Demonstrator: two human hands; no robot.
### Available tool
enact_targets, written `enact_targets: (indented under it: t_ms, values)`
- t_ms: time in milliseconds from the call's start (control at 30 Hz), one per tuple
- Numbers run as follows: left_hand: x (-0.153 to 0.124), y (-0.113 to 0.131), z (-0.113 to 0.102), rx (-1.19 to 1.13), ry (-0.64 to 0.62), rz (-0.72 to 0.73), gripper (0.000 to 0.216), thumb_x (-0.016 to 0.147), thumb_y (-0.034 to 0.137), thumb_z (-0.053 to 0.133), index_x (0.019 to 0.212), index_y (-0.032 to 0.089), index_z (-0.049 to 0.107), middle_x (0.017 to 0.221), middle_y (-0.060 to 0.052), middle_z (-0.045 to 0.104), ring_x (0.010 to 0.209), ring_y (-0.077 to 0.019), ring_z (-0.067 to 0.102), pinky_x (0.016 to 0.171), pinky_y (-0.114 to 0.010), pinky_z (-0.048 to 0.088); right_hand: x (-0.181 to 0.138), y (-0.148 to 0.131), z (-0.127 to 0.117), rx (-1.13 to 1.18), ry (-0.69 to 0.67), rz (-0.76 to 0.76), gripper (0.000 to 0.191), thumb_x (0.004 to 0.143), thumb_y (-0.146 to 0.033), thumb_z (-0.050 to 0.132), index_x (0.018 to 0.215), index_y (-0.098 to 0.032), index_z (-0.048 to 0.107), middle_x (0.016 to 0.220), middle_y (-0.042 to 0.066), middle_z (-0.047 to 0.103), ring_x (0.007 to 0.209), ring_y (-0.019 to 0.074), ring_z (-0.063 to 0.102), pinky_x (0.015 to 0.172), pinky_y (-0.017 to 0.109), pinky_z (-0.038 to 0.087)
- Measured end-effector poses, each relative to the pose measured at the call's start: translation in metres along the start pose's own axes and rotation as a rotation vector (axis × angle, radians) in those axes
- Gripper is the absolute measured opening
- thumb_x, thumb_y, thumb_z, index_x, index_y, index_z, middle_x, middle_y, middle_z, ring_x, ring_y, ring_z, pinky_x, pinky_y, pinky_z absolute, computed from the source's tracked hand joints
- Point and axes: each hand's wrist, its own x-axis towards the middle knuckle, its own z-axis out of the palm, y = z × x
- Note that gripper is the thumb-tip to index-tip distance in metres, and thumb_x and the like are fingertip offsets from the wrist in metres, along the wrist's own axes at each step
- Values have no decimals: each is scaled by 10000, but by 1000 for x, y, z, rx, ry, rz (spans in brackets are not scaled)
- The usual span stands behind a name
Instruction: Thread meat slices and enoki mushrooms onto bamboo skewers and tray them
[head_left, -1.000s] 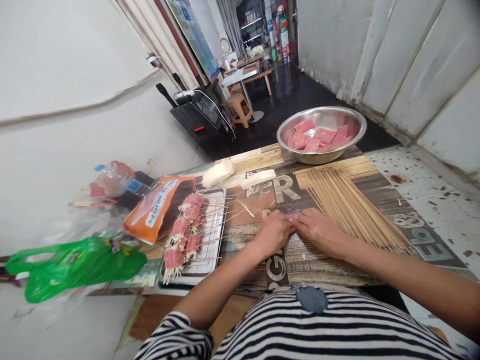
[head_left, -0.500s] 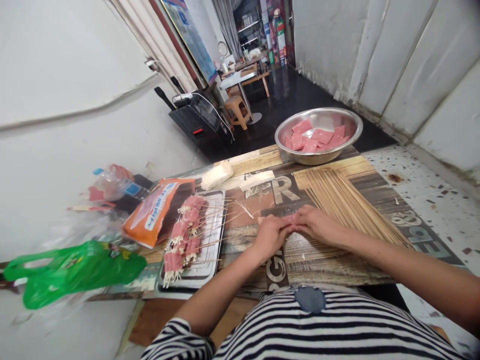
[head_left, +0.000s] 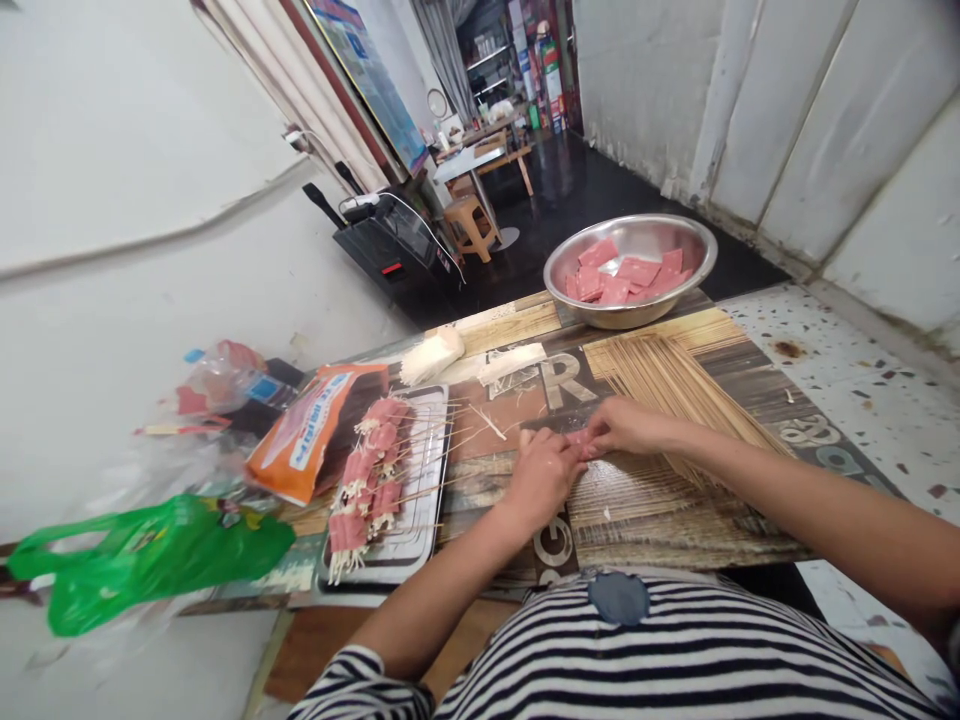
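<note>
A pink meat slice [head_left: 580,443], rolled or folded, lies low over the table between my hands. My left hand [head_left: 541,470] is closed over its left end, with the fingertips curled down out of sight. On the other end, my right hand [head_left: 624,427] pinches the slice between thumb and fingers. Whether anything is wrapped inside cannot be made out. To the right of my hands lies a spread of thin wooden skewers [head_left: 675,385]. Left of them, a metal tray [head_left: 424,480] bears several skewered meat rolls [head_left: 375,465] with white enoki mushroom ends sticking out.
A steel bowl [head_left: 630,312] of pink meat slices stands at the table's far edge. Enoki bunches [head_left: 433,357] lie at the back. On the left are an orange packet [head_left: 311,430], a green plastic bag [head_left: 161,555] and a clear bottle [head_left: 255,380].
My right hand has shifted slightly up, and more of the pink slice shows between the hands. My left hand lies flatter over its end. The view has shifted a little.
</note>
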Motion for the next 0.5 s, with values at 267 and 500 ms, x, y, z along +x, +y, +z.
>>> enact_targets:
  t_ms: [267, 500]
  values:
    - [1, 1, 7, 95, 47, 45, 224, 982, 258, 452, 930, 189, 658, 852, -62, 629, 863, -210, 470, 753, -387, 270, -10, -2, 16, -311, 173, -127, 243, 868, -338, 601, 769, -160, 732, 725, 68, 678, 720, 185, 572, 624, 279, 363]
    - [2, 2, 6, 43, 64, -30, 270, 980, 322, 465, 840, 197, 659, 850, -44, 635, 860, -200, 483, 766, -377, 278, -27, 6, 54, -638, 453, -489, 258, 966, -187, 427, 1005, -107, 670, 900, 102, 642, 861, 210, 509, 777, 348, 400]
